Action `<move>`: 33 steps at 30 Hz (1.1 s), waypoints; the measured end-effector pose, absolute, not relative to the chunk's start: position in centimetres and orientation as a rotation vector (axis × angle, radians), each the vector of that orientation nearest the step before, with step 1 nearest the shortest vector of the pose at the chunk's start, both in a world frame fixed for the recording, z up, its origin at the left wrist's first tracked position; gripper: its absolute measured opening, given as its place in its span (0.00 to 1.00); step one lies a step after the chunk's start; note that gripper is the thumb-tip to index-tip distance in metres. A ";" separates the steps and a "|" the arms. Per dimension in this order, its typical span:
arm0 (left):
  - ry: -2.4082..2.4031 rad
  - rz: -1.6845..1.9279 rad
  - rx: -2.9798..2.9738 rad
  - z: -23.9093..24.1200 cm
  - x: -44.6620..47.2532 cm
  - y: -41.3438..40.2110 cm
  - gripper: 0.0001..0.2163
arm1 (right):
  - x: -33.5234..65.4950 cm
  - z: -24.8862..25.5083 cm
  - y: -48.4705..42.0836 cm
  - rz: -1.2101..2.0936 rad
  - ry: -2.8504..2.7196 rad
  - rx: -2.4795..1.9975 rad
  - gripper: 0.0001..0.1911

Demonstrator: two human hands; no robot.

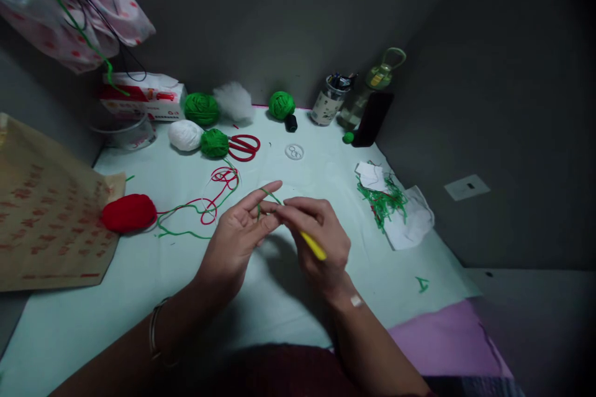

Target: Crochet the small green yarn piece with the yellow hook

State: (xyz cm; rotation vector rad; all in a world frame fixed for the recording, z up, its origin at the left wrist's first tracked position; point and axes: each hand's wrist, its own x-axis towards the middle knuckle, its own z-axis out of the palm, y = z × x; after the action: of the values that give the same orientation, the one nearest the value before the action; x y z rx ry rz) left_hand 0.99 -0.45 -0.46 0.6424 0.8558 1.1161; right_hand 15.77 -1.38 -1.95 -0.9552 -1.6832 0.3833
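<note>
In the head view my left hand (242, 222) is closed, with green yarn (270, 195) running over its raised index finger and pinched near the thumb. My right hand (319, 232) grips a crochet hook by its yellow handle (313, 245); the hook's tip is hidden where the fingertips of both hands meet. Any stitches there are too small to make out. A green strand trails left from my left hand across the table, past a red yarn skein (130, 213) and loose red yarn (226, 178). Beyond lies a small green yarn ball (215, 143) beside red-handled scissors (245, 147).
Along the wall stand green yarn balls (282, 105), white stuffing (233, 102), a pen cup (328, 102), a bottle (356, 105) and a phone (373, 119). Green yarn scraps (384, 201) lie right. A paper bag (51, 211) stands left. Ring markers (294, 151) lie mid-table.
</note>
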 end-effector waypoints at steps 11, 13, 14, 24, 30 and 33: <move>0.780 1.121 0.532 0.0 1.2 -0.5 0.24 | 16.0 -1.5 -1.0 0.501 -1.565 -0.976 0.13; 0.739 1.033 0.468 -0.2 1.2 -0.5 0.20 | 16.0 -1.6 -1.2 0.342 -1.625 -0.969 0.17; 0.723 0.997 0.437 -0.3 1.1 -0.4 0.17 | 16.1 -1.6 -1.2 0.358 -1.577 -0.958 0.16; 0.764 1.039 0.719 -0.6 0.7 -0.5 0.17 | 16.3 -1.9 -0.4 1.022 -1.202 -0.852 0.08; 0.843 1.034 0.774 -0.6 0.4 -0.6 0.16 | 16.8 -1.8 -0.2 1.161 -1.048 -0.779 0.08; 0.846 1.045 0.776 -0.5 0.3 -0.4 0.15 | 17.0 -1.6 -0.2 1.153 -1.066 -0.762 0.09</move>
State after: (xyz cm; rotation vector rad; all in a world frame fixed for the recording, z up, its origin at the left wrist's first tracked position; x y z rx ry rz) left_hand 0.34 -0.44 -0.47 0.7759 0.8456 1.0448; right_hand 16.96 -0.18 -1.60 -0.7616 -1.0655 1.1533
